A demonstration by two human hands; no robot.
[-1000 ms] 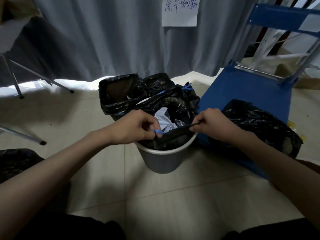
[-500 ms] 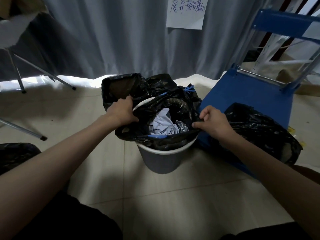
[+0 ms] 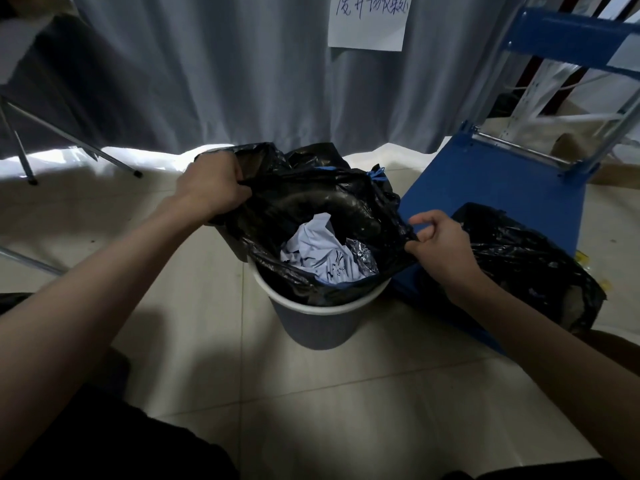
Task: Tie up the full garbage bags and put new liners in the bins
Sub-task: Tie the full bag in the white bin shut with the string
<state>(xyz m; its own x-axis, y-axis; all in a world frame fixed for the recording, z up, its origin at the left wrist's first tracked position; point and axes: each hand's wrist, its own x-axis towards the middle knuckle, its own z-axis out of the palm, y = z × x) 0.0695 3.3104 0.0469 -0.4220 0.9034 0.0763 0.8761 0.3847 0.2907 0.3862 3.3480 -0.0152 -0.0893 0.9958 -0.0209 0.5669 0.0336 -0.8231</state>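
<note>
A grey bin (image 3: pixel 317 327) with a white rim stands on the tiled floor. In it sits a black garbage bag (image 3: pixel 329 209) with a blue drawstring (image 3: pixel 376 174), holding crumpled white paper (image 3: pixel 318 254) and silver foil. My left hand (image 3: pixel 211 187) grips the bag's rim at the far left. On the right side my right hand (image 3: pixel 440 242) pinches the rim. The bag's mouth is stretched open between them and lifted off the bin's rim.
A second black bag (image 3: pixel 530 261) lies on a blue folding chair (image 3: pixel 498 188) tipped at the right. Another black bag (image 3: pixel 263 155) sits behind the bin. A grey curtain (image 3: pixel 242 71) with a paper note (image 3: pixel 369 22) hangs behind. Metal legs (image 3: pixel 69 140) stand left.
Both hands left the front of the rim and the blue drawstring. My left hand moved back and left, my right stayed right, and the bag's edge rose off the bin.
</note>
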